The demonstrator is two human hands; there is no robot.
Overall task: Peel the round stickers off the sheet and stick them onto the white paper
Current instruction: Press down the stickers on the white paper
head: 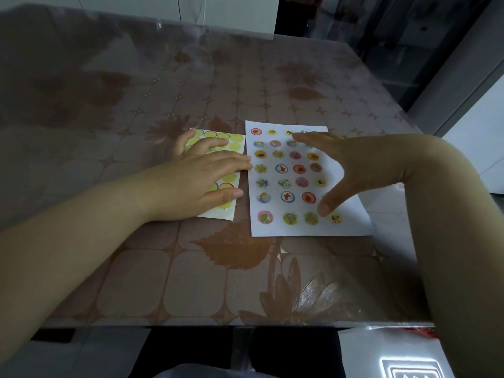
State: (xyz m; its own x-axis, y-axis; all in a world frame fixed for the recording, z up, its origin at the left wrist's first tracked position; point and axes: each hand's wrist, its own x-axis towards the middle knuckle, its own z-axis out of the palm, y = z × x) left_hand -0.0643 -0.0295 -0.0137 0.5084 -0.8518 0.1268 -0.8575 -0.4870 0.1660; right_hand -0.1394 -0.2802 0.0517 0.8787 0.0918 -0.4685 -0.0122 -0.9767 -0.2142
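White paper (351,214) lies under the spread, empty right hand (362,165), thumb near bottom-row stickers (289,218). Left hand (196,178) presses flat on the sheet (231,214), gripping nothing.

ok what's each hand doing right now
Left hand: open, flat on the sticker sheet, holding nothing.
Right hand: open, fingers spread over the white paper, holding nothing.
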